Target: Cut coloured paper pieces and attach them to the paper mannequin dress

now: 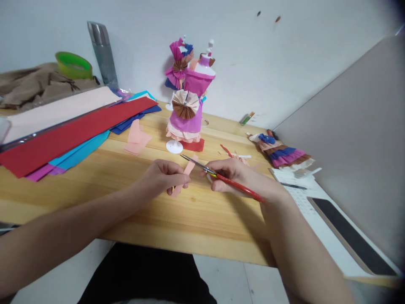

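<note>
Between the thumb and fingers of my left hand (164,177) is a narrow strip of pink crepe paper (190,165), its upper end sticking out past the fingertips. My right hand (234,173) is closed around red-handled scissors (238,185). Their silver blades (196,162) point left and lie close to the upper part of the strip; whether they touch it I cannot tell. Just beyond stands a small dress form (193,114) in magenta, purple and pale pink paper, with a brown and cream pleated rosette (185,104) on its front.
Folded red paper (79,135) and other coloured sheets lie at left, near pink paper pieces (137,137). Paper scraps (238,158) are scattered beyond my right hand. At right lie a ruffled paper dress (281,152) and a dark phone (351,232). A bottle (103,55) stands by the wall.
</note>
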Motion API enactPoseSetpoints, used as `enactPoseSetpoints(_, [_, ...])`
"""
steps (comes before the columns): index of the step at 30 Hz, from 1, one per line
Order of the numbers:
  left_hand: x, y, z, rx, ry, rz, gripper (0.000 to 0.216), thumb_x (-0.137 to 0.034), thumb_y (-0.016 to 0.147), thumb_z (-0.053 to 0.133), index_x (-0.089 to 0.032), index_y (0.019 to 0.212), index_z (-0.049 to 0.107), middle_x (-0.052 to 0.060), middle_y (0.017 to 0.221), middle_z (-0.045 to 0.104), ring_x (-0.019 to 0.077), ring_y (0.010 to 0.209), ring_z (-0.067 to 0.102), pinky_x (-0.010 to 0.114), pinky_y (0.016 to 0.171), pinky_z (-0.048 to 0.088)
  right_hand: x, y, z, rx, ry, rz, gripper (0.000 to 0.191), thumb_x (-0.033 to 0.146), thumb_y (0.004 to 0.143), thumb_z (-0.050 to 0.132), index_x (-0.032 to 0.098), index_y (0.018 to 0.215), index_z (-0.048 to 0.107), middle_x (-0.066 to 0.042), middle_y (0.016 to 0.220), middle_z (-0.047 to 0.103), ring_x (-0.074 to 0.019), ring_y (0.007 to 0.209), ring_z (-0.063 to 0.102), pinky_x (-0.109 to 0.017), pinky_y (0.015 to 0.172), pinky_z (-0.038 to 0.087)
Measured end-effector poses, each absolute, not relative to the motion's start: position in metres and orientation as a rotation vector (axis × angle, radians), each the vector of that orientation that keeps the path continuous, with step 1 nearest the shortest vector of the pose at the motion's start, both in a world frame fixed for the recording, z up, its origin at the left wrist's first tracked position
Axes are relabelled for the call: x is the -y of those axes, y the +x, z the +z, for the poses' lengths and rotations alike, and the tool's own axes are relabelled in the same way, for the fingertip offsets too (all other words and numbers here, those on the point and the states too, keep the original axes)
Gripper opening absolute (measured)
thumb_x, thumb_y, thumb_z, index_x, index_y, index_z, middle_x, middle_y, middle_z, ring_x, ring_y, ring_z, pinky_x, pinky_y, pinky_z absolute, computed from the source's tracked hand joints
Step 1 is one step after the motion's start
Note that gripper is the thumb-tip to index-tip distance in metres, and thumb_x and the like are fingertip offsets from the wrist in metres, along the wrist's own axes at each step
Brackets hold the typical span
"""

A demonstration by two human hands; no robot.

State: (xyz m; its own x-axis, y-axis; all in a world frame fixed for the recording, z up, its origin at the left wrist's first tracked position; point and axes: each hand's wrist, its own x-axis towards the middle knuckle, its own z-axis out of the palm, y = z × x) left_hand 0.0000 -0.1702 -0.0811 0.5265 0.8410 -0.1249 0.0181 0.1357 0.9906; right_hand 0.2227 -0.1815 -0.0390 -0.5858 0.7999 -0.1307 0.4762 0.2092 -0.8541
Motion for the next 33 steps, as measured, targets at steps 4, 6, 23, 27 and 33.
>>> enactPoseSetpoints(4, [0.170, 0.001, -0.083, -0.843, 1.313, 0.707, 0.025, -0.029, 0.069, 0.067, -0.017, 0.047, 0.066, 0.001, 0.044, 0.058, 0.0080, 0.044, 0.046, 0.019, 0.044, 0.034, 0.181, 0.222, -0.040, 2.156, -1.224, 1.316, 0.053, 0.067, 0.074, 0.068, 0.019, 0.063, 0.050, 0.005, 0.061, 0.036, -0.0098, 0.056, 0.030, -0.025, 0.051, 0.022])
enactPoseSetpoints(6, [0.169, 0.001, -0.084, -0.846, 1.306, 0.707, 0.027, -0.029, 0.069, 0.067, -0.017, 0.045, 0.065, 0.001, 0.045, 0.058, 0.0082, 0.045, 0.047, 0.019, 0.043, 0.034, 0.181, 0.224, -0.041, 2.167, -1.230, 1.295, 0.052, 0.066, 0.076, 0.067, 0.018, 0.064, 0.050, 0.005, 0.061, 0.035, -0.0096, 0.056, 0.029, -0.025, 0.050, 0.020])
enactPoseSetpoints(23, [0.161, -0.008, -0.068, -0.958, 0.848, 1.173, 0.017, -0.025, 0.066, 0.071, -0.015, 0.053, 0.066, 0.000, 0.049, 0.056, 0.0081, 0.048, 0.046, 0.019, 0.043, 0.031, 0.205, 0.178, -0.062, 2.767, -1.879, 0.375, 0.062, 0.018, 0.082, 0.058, 0.010, 0.142, 0.044, -0.015, 0.090, 0.074, -0.0257, 0.078, 0.069, -0.029, 0.060, 0.038])
enactPoseSetpoints(27, [0.161, -0.008, -0.072, -0.945, 0.816, 1.179, 0.015, -0.026, 0.065, 0.072, -0.014, 0.058, 0.068, 0.001, 0.053, 0.061, 0.0068, 0.046, 0.045, 0.018, 0.042, 0.030, 0.213, 0.175, -0.054, 2.853, -1.863, 0.215, 0.062, 0.019, 0.082, 0.054, 0.013, 0.143, 0.045, -0.014, 0.089, 0.074, -0.0267, 0.073, 0.068, -0.030, 0.056, 0.033])
enactPoseSetpoints(33, [0.162, -0.007, -0.074, -0.932, 0.789, 1.196, 0.015, -0.027, 0.065, 0.073, -0.013, 0.062, 0.070, 0.001, 0.058, 0.064, 0.0058, 0.046, 0.045, 0.018, 0.042, 0.029, 0.201, 0.181, -0.054, 2.604, -1.589, 0.283, 0.024, 0.021, 0.086, 0.060, 0.022, 0.109, 0.069, -0.006, 0.088, 0.071, -0.0173, 0.068, 0.061, -0.027, 0.057, 0.031])
